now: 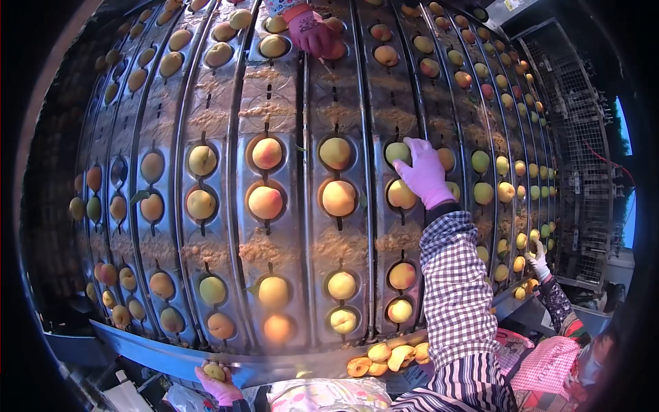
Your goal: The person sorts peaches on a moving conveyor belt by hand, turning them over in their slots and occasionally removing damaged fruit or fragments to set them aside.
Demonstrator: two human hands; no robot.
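Note:
My right hand (423, 173), in a pink glove, reaches out over the metal trays. Its fingers and thumb close around a green peach (396, 152) in a round pocket. Just below sits a yellow-orange peach (401, 194) in the same tray. Low at the front edge, my left hand (220, 388), also pink-gloved, holds a small yellowish-brown peach (214, 371). To the left of my right hand, a greenish peach (335, 153) and an orange-yellow peach (339, 198) rest in neighbouring pockets.
Long metal trays (271, 237) hold rows of peaches, with pulp smeared between them. Cut peach pieces (401, 357) lie on the front ledge. Across the trays, a co-worker's gloved hand (312, 33) touches fruit. Another co-worker's hand (539, 261) works at right, near a wire-mesh frame (566, 130).

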